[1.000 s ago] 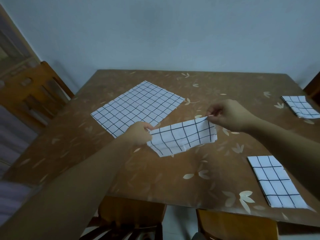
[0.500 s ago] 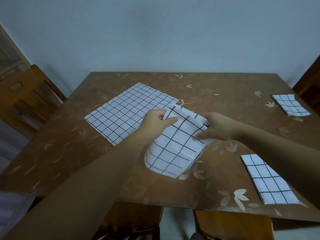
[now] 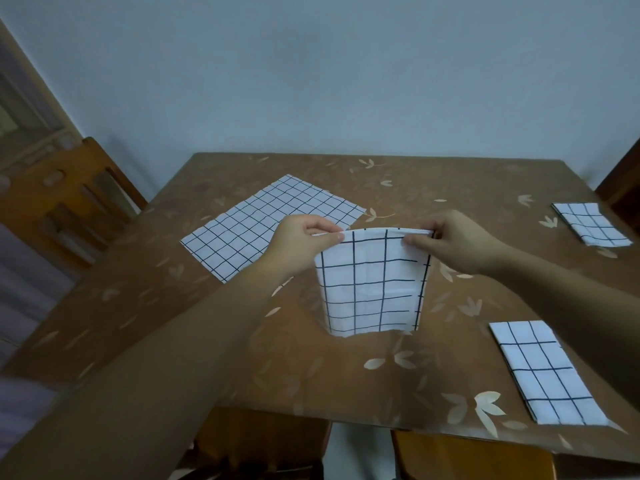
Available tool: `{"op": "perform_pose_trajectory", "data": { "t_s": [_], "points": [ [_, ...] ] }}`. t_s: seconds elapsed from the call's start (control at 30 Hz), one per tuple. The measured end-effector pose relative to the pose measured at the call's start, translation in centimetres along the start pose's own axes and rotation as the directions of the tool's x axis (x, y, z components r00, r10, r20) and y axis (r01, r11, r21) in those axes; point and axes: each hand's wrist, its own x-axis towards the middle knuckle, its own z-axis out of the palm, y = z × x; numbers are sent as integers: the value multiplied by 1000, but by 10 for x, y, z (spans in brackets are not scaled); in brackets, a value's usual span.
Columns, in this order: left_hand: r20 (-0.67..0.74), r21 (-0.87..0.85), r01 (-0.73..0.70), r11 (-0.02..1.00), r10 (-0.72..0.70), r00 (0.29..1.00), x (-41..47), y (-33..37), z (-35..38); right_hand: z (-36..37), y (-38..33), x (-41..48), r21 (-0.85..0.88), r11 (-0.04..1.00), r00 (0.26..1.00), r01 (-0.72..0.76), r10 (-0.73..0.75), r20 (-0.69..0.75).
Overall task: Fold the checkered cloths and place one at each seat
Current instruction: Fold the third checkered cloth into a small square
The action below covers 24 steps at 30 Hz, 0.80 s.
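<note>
Dim, flat indoor light with a cool blue-grey cast on the wall (image 3: 346, 71); no source visible, shadows soft and faint, only a weak dark patch on the wall behind the chair (image 3: 65, 202) at left. The glossy table (image 3: 450, 181) gives a mild sheen near its far edge and a pale glare along its near edge, no hard hotspots. Wide-angle bending bows the table's edges and the door frame (image 3: 31, 81) at left; the near forearm (image 3: 156, 375) and frame corners are soft and smeared, centre reasonably sharp.
</note>
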Motion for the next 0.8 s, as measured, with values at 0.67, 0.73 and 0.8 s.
{"op": "perform_pose_trajectory", "data": {
  "t_s": [0.67,0.73,0.8],
  "points": [
    [28,-44,85,995,-84,996,-10,-15,-10,-1,-4,-6,329,938,994,-105,112,-2],
    [17,-341,120,932,-122,992,-10,-6,-11,0,-13,-3,553,819,984,-155,178,13],
    [106,-547,186,816,-152,983,-8,-2,-11,-1,-19,5,734,651,966,-193,259,25]
  ]
}}
